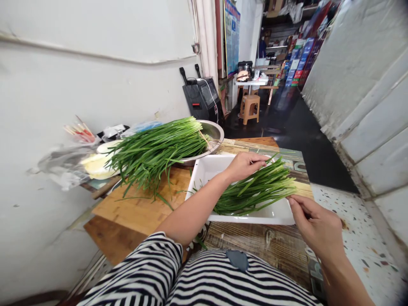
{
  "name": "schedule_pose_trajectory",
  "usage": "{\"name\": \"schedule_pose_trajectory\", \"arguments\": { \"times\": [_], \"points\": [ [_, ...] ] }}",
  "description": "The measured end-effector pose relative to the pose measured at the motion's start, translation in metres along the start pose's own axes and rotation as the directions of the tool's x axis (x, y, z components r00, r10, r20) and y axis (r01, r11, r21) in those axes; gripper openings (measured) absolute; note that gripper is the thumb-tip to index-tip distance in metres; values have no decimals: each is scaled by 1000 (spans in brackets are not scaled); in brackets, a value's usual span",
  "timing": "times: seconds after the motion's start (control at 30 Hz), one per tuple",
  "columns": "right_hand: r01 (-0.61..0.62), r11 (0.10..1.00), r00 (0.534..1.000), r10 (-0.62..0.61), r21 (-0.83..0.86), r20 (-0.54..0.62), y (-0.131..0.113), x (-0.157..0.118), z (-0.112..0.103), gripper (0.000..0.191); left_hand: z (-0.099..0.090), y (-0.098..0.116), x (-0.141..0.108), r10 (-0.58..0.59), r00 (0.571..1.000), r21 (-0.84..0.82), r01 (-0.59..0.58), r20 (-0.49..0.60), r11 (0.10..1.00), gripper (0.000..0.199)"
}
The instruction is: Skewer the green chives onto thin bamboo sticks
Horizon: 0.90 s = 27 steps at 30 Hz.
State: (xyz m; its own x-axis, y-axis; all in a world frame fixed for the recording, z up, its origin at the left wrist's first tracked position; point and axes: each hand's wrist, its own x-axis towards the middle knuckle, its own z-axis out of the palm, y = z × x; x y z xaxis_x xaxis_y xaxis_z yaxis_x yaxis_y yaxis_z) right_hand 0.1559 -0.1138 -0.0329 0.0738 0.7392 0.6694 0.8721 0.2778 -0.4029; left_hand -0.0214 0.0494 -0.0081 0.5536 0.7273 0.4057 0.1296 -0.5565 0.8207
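A bunch of green garlic chives (255,189) lies in a white rectangular tub (251,219), its pale stem ends sticking out over the right rim. Above the bunch, my left hand (245,165) is closed in a pinch, with a thin green chive at its fingertips. My right hand (314,221) is closed too, thumb and forefinger pinching at the stem ends; exactly how much it holds is hidden. To the left, a larger pile of garlic chives (159,148) leans over a metal basin (217,135), leaves trailing onto a wooden board (137,208).
The table (255,240) has a wood-pattern top. Plastic bags (60,165) and a cup of skewers (83,134) sit against the left wall. Beyond are a black speaker-like case (204,97), a brown stool (250,108) and stacked boxes (298,61).
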Motion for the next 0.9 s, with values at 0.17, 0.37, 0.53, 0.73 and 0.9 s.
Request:
{"name": "schedule_pose_trajectory", "arguments": {
  "times": [0.17,0.37,0.53,0.73,0.9],
  "points": [
    [9,999,1000,-9,-38,-12,2,0,1,21,-2,5,-2,114,989,77,-122,98,990,30],
    [182,973,982,-187,-140,-21,-16,-6,-2,15,-14,-8,2,-50,986,93,35,158,995,47],
    [427,904,903,-427,2,47,-55,-17,-10,13,-8,-45,5,-284,959,237,274,7,932,34],
    [486,872,868,-490,63,81,-63,-23,-13,17,18,-69,-2,-326,934,558,194,147,807,23],
    [506,862,856,-507,40,98,-59,-25,-13,23,36,-70,-5,-303,939,710,105,159,696,24]
  ]
}}
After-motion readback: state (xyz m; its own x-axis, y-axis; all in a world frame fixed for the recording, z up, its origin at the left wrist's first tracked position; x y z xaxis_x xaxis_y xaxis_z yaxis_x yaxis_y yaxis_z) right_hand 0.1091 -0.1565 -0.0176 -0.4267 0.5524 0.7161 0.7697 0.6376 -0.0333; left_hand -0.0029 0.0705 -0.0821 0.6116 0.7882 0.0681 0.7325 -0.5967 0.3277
